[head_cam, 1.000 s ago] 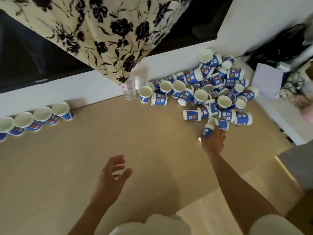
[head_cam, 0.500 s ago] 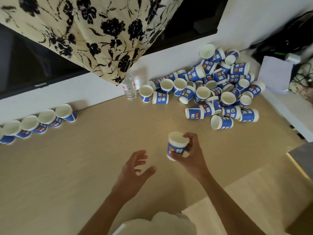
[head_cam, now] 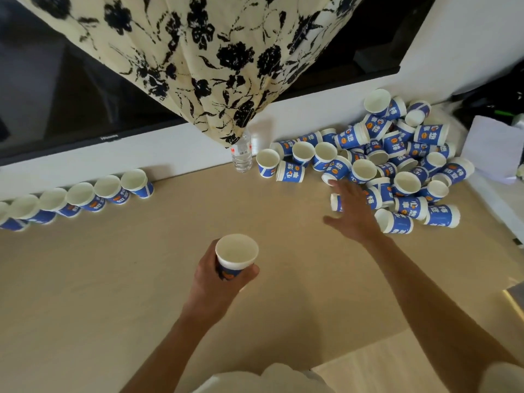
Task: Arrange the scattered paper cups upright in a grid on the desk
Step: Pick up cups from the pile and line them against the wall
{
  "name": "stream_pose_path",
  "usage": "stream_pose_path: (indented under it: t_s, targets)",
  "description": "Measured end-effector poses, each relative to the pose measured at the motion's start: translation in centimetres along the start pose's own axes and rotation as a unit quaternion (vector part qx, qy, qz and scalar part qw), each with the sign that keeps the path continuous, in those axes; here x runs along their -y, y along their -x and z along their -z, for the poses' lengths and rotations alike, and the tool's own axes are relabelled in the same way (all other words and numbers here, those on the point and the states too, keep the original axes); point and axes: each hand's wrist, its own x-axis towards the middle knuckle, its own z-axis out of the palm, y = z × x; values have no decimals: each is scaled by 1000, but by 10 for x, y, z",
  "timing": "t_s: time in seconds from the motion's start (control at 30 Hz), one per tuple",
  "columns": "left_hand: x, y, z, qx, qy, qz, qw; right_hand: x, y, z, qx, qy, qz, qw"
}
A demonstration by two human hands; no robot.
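The pale wooden desk (head_cam: 113, 279) sat against a white wall, under a cream black-flowered curtain (head_cam: 198, 52) and a dark TV screen (head_cam: 71, 95). My left hand (head_cam: 215, 282) gripped one blue-and-white paper cup (head_cam: 236, 255) upright over mid-desk. The right hand (head_cam: 354, 214) was spread loose at the edge of the messy heap of matching cups (head_cam: 397, 154), back right. A row of upright cups (head_cam: 107, 191) lined the back left, with a clear plastic bottle (head_cam: 242, 154) between.

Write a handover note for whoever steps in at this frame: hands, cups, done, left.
Left hand grips one cup upright above the desk.
Right hand open, over the near edge of the pile.
Done: one row of upright cups along the back edge, left side.
Left: place the held cup, then sort the pile, many lying on their sides.
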Motion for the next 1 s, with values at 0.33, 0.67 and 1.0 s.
stream_pose_path:
  t_s: [0.33,0.67,1.0]
  targets:
    - [32,14,31,-44,16,56,997,-75,-43,-28,106,386,-29,916]
    - [50,11,48,-53,42,89,994,4,-37,-59,-10,70,55,996]
    - [38,11,40,-27,94,74,992,101,39,-83,42,-258,-58,964]
